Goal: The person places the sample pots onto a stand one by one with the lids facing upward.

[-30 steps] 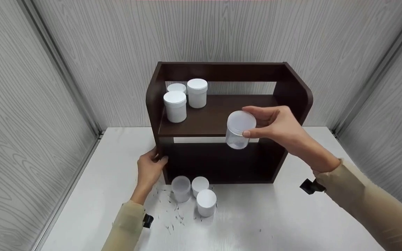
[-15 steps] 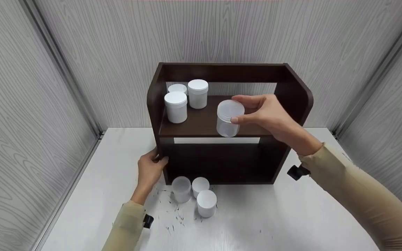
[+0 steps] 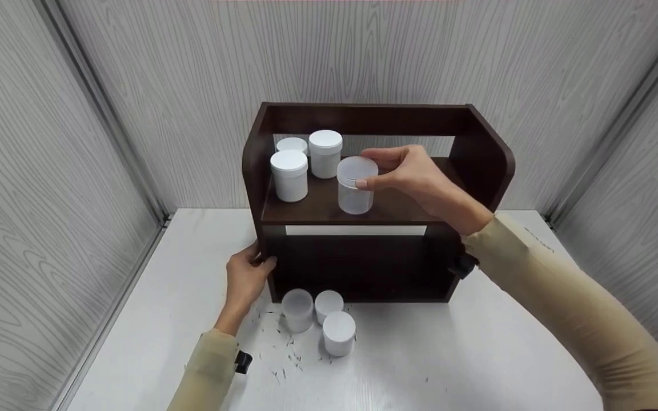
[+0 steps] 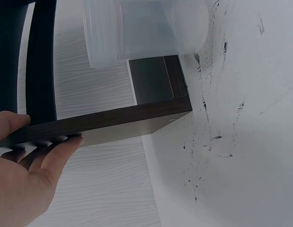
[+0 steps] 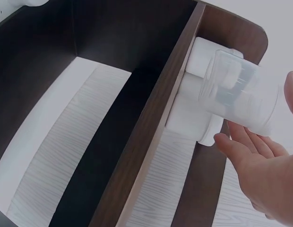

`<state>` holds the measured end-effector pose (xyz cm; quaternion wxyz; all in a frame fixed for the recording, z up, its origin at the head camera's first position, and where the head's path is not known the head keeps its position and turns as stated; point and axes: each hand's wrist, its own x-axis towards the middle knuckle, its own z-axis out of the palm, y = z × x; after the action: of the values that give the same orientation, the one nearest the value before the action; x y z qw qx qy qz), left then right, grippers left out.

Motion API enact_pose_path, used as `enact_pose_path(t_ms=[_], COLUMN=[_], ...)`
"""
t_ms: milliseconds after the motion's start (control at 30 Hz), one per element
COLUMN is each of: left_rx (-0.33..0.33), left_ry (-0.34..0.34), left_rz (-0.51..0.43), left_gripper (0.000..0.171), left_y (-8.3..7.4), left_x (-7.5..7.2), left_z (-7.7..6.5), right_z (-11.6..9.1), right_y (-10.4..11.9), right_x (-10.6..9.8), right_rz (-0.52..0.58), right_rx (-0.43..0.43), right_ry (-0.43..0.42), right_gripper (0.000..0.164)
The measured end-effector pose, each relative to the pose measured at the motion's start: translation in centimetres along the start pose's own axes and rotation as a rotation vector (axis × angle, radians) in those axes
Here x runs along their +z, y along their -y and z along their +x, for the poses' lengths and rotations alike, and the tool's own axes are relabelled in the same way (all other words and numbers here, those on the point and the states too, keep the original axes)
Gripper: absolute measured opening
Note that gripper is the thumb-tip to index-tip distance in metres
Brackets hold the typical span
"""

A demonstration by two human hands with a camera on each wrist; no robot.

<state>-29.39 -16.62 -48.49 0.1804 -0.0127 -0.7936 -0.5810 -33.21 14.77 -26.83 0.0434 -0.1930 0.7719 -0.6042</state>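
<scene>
My right hand (image 3: 412,174) pinches a translucent lidded jar (image 3: 356,197) by its lid, thumb in front and fingers behind. The jar is upright and overlaps the front of the upper board of a dark brown two-tier shelf (image 3: 357,221). In the right wrist view, the clear jar (image 5: 243,90) covers part of the white jars behind it. My left hand (image 3: 244,278) grips the shelf's left side panel near the lower level; in the left wrist view the thumb and fingers lie on opposite faces of that panel (image 4: 113,118).
White lidded jars (image 3: 289,177) stand on the upper board's left end. A translucent jar (image 3: 297,311) and two white jars (image 3: 338,334) stand on the white table (image 3: 420,354) before the shelf. Dark scuff marks lie beside them. Grey wood-patterned panels (image 3: 363,51) surround the table.
My right hand has carried the translucent jar left and up, from the shelf's front right toward the white jars on the upper board. My left hand has stayed on the side panel.
</scene>
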Motion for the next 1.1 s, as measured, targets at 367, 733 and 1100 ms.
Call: enact_pose_path(t_ms=[367, 733, 1100], left_rx=[-0.004, 0.0, 0.01], left_ry=[0.019, 0.008, 0.009], left_rz=[0.003, -0.004, -0.003], left_gripper=[0.052, 0.051, 0.052], left_y=[0.0, 0.1, 0.2], left_x=[-0.1, 0.0, -0.1], left_z=[0.0, -0.1, -0.1], right_z=[2.1, 3.6, 4.6], right_y=[-0.9, -1.7, -2.0], right_x=[1.0, 2.4, 3.0], right_rz=[0.0, 0.029, 0.023], right_rx=[0.029, 0.018, 0.022], right_ry=[-0.01, 0.0, -0.006], right_gripper=[0.067, 0.067, 0.069])
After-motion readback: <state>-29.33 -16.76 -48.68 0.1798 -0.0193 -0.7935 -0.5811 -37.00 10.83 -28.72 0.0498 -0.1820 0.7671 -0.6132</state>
